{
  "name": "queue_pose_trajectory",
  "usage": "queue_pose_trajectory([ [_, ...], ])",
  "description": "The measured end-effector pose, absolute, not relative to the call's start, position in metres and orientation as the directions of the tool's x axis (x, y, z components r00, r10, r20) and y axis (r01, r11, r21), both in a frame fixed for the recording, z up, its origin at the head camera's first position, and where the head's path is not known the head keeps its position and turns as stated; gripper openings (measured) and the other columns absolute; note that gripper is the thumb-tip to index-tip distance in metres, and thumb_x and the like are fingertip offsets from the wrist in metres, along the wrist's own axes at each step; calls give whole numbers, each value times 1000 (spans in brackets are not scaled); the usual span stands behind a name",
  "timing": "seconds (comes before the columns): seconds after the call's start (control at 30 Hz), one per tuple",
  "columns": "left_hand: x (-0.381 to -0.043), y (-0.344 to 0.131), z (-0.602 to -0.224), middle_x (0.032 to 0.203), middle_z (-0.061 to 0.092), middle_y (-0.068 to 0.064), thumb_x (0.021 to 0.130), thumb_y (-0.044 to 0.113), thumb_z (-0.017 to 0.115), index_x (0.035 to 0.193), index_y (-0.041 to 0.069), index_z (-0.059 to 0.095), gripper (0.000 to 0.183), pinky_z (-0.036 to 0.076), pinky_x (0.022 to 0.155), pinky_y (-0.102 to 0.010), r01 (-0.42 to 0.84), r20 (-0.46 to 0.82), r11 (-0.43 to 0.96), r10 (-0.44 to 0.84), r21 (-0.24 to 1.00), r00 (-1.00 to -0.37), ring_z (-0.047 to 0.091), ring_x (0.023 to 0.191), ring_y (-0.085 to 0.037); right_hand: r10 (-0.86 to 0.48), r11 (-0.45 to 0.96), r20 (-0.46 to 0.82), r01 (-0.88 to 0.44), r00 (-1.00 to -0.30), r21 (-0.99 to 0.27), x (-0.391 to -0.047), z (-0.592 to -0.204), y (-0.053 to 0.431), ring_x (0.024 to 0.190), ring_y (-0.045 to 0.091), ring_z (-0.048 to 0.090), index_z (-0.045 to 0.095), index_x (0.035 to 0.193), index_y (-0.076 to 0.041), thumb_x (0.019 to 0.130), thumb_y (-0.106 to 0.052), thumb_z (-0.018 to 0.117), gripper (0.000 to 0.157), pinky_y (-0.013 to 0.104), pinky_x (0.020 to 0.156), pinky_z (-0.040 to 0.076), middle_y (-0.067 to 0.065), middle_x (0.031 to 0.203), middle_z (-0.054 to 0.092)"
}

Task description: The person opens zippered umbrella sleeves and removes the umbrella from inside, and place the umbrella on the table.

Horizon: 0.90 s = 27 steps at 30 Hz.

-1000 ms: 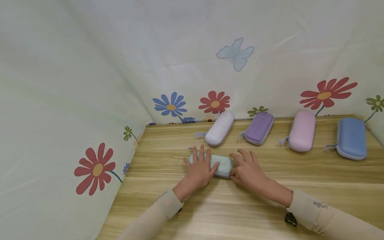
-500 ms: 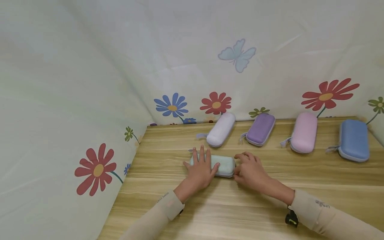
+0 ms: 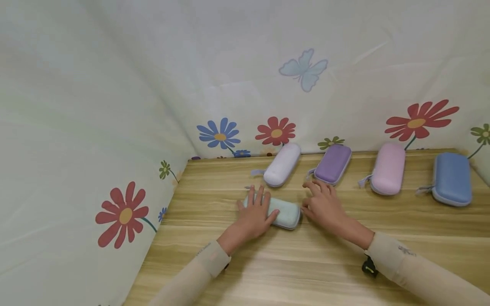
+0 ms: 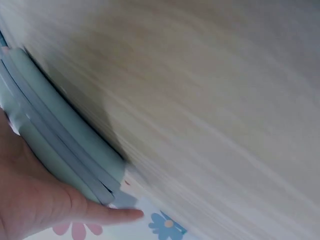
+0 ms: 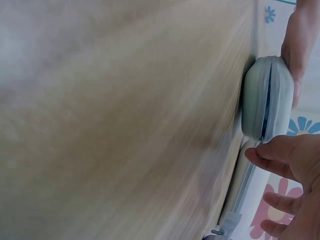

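Observation:
A mint-green zip case (image 3: pixel 286 212) lies flat on the wooden table. My left hand (image 3: pixel 252 216) rests on its left part, fingers spread and straight. At the case's right end is my right hand (image 3: pixel 325 210). In the right wrist view its thumb and forefinger pinch the zipper pull (image 5: pixel 259 144) at the corner of the case (image 5: pixel 255 95), mostly hidden by the fingertips. Along that end the zip stands apart, showing a dark gap. In the left wrist view the grey zip band runs along the side of the case (image 4: pixel 65 120), with the left hand (image 4: pixel 40 195) over its top.
Behind the hands lie a white case (image 3: pixel 282 165), a purple case (image 3: pixel 333 165), a pink case (image 3: pixel 388 169) and a blue case (image 3: pixel 452 178), each with a strap. The purple one is just beyond my right fingers. A flowered curtain (image 3: pixel 245 97) bounds the table behind and at left.
My right hand has moved away from me, round the right end of the green case. The case has turned slightly, its right end nearer me. The left hand stays on it.

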<state>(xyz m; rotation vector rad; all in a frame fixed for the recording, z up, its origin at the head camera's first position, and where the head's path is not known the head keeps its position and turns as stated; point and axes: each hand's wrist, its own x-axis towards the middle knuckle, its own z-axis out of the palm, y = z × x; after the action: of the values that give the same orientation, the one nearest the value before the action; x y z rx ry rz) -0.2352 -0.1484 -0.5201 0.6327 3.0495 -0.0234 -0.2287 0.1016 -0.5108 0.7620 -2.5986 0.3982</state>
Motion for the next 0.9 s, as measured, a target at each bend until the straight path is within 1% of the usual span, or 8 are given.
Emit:
queue_pose_trajectory([
  [0.17,-241,-156,-520,159,7,-11,92,67,4,152,16,16,80,24,96,-72,477,-48,879,475,-25,-879,-2,144,-36,-475,804,417,-575,-775,-153,-234,-509,99,124,41,38,73,74,-23,80,-25,76,7,64,94,29,12,130,50],
  [0.4,-248,-163,-521,159,4,-7,91,69,3,153,19,18,81,22,101,-69,543,-54,840,541,-24,-839,-3,145,-30,-496,792,405,-591,-768,-151,-238,-508,95,123,40,39,73,75,-24,79,-29,76,7,65,94,28,12,130,50],
  [0.5,-248,-164,-520,160,3,-6,91,69,4,153,20,16,80,18,101,-71,548,-49,836,546,-23,-836,-3,145,-30,-500,789,408,-596,-764,-149,-239,-508,93,123,41,39,73,74,-24,80,-29,76,8,66,94,28,12,129,51],
  [0.6,-244,-162,-519,159,0,-8,90,70,6,153,17,13,83,13,103,-71,502,-36,865,501,-17,-865,-3,145,-32,-497,787,416,-598,-762,-155,-239,-509,93,123,41,39,72,72,-24,80,-27,75,8,67,93,30,12,127,52],
  [0.7,-237,-158,-516,159,-2,-14,91,70,13,153,11,8,86,10,104,-70,392,-23,918,394,50,-919,-6,144,-36,-488,790,416,-591,-767,-161,-238,-511,92,123,40,40,72,72,-25,79,-26,73,7,66,92,32,10,126,53],
  [0.8,-230,-154,-510,157,-3,-19,93,67,22,152,5,6,88,10,106,-66,266,-15,954,270,136,-963,-8,143,-37,-483,795,412,-584,-773,-164,-235,-514,89,120,39,42,71,69,-27,77,-27,74,9,63,90,33,9,124,54],
  [0.9,-228,-153,-506,157,1,-22,95,60,27,151,0,8,84,12,109,-62,195,-11,969,199,153,-980,-3,144,-37,-493,787,405,-593,-770,-169,-228,-514,84,117,38,44,69,66,-30,77,-31,74,12,61,88,34,9,124,55],
])
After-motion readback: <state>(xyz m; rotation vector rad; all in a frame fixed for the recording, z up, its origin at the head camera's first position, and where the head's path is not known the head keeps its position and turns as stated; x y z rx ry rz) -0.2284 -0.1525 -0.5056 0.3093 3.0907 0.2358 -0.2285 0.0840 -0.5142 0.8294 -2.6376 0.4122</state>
